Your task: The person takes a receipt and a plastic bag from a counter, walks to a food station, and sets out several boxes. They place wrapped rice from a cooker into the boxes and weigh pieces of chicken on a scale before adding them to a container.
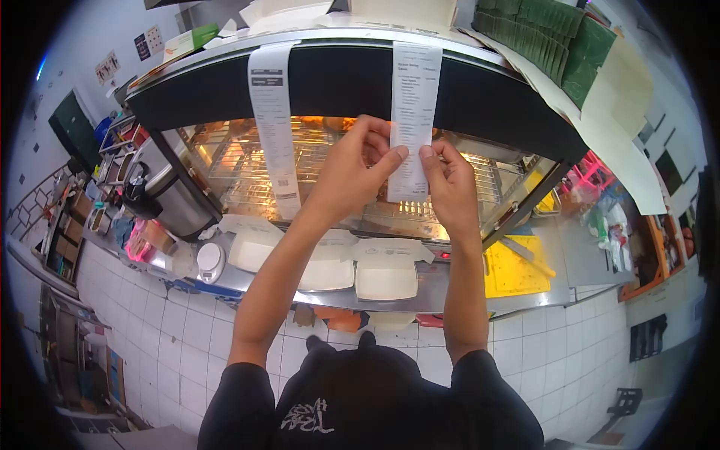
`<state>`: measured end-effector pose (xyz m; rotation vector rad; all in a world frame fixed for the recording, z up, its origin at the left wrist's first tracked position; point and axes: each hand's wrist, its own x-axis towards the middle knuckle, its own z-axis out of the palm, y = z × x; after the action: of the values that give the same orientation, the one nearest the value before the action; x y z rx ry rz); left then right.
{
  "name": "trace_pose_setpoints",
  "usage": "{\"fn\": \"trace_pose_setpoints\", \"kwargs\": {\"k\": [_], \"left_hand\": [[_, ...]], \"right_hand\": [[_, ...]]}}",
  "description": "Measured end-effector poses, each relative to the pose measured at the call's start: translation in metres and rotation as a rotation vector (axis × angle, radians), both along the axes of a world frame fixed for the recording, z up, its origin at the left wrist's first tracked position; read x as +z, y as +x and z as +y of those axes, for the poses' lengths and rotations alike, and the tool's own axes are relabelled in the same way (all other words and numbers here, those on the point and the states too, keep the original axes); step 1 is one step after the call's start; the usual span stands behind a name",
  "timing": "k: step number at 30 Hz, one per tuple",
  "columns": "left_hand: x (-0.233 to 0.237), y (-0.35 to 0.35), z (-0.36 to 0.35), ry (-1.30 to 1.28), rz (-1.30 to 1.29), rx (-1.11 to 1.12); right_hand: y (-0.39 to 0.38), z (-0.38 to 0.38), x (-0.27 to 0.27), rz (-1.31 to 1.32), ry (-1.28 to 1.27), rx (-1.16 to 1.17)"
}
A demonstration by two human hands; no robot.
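Observation:
A long printed receipt (415, 97) hangs down the front of the heated display cabinet (341, 84). My left hand (360, 169) pinches its left edge between thumb and fingers. On the opposite edge, my right hand (450, 180) grips the same paper, thumb in front. A second receipt (273, 127) hangs to the left, untouched by either hand. Below my hands, open white takeaway boxes (385, 277) stand in a row on the steel counter. Wire racks (319, 150) inside the lit cabinet are partly hidden by my left hand and forearm.
A yellow cutting board (514, 274) with a knife (527, 257) lies on the right. On the left are a small white scale (211, 259) and a large steel dispenser (169, 199). Green leaf sheets (529, 34) and white paper (615, 139) rest on the cabinet's top right.

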<state>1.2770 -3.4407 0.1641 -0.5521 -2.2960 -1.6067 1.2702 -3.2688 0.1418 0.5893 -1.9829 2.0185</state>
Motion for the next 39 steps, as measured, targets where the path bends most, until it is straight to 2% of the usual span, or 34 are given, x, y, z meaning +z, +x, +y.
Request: {"fn": "trace_pose_setpoints", "kwargs": {"k": [4,6,13,14,15,16,17,19,21,22,23,24,26,27,28,29,30,31,33,34,36,37,38,39], "left_hand": [[-0.005,-0.006,0.007,0.159,-0.026,-0.044],[-0.014,-0.020,0.002,0.274,-0.108,-0.179],[-0.020,-0.022,-0.003,0.165,-0.092,-0.126],[-0.024,-0.017,-0.002,0.126,0.062,-0.019],[-0.028,-0.010,-0.003,0.086,0.219,0.095],[-0.034,-0.002,-0.008,0.040,0.245,0.098],[-0.041,0.009,-0.018,-0.007,0.274,0.111],[-0.065,0.041,-0.038,0.211,-0.119,-0.071],[-0.077,0.074,-0.063,0.094,-0.382,0.007],[-0.075,0.077,-0.082,0.103,-0.355,0.043],[-0.072,0.080,-0.103,-0.013,-0.136,0.095],[-0.071,0.086,-0.123,-0.132,0.071,0.143],[-0.016,0.074,-0.178,-0.303,0.437,0.451],[0.006,0.060,-0.219,-0.207,0.457,0.578],[0.062,0.056,-0.226,-0.186,0.678,0.642],[0.092,0.033,-0.273,-0.131,0.537,0.683],[0.126,0.016,-0.306,-0.342,0.663,0.686],[0.154,-0.007,-0.348,-0.622,0.664,0.656],[0.175,-0.033,-0.390,-0.852,0.279,0.623],[0.175,-0.042,-0.398,-0.854,0.268,0.619],[0.171,-0.056,-0.409,-0.999,-0.009,0.608],[0.169,-0.061,-0.409,-1.008,-0.015,0.600],[0.166,-0.065,-0.408,-0.974,-0.050,0.586],[0.162,-0.070,-0.406,-0.940,-0.085,0.572]], "right_hand": [[0.006,0.000,0.002,-0.018,0.037,-0.055],[0.003,-0.003,0.001,-0.030,0.035,-0.060],[-0.004,-0.010,-0.005,0.001,0.080,-0.141],[-0.004,-0.009,-0.005,0.005,0.080,-0.142],[-0.003,-0.009,-0.004,0.050,0.152,-0.242],[-0.003,-0.009,-0.003,0.099,0.226,-0.335],[-0.002,-0.009,-0.003,0.114,0.227,-0.314],[0.005,-0.004,-0.008,0.325,0.126,-0.515],[0.011,0.016,-0.014,0.434,0.133,-0.551],[0.025,0.019,-0.008,0.346,0.101,-0.485],[0.041,0.020,0.003,0.253,0.073,-0.422],[0.049,0.018,0.009,0.283,0.068,-0.368],[0.054,0.006,0.019,0.400,0.080,-0.302],[0.057,-0.004,0.024,0.402,0.079,-0.284],[0.059,-0.015,0.030,0.425,0.124,-0.215],[0.062,-0.026,0.035,0.448,0.168,-0.149],[0.061,-0.036,0.041,0.477,0.245,-0.108],[0.060,-0.047,0.047,0.468,0.246,-0.100],[0.054,-0.071,0.064,0.659,0.476,0.060],[0.051,-0.087,0.077,0.689,0.482,0.082],[0.035,-0.130,0.117,0.795,0.452,0.138],[0.034,-0.155,0.143,0.769,0.517,0.137],[0.010,-0.191,0.161,0.887,0.437,0.123],[-0.021,-0.231,0.181,1.221,0.362,0.117]]}}
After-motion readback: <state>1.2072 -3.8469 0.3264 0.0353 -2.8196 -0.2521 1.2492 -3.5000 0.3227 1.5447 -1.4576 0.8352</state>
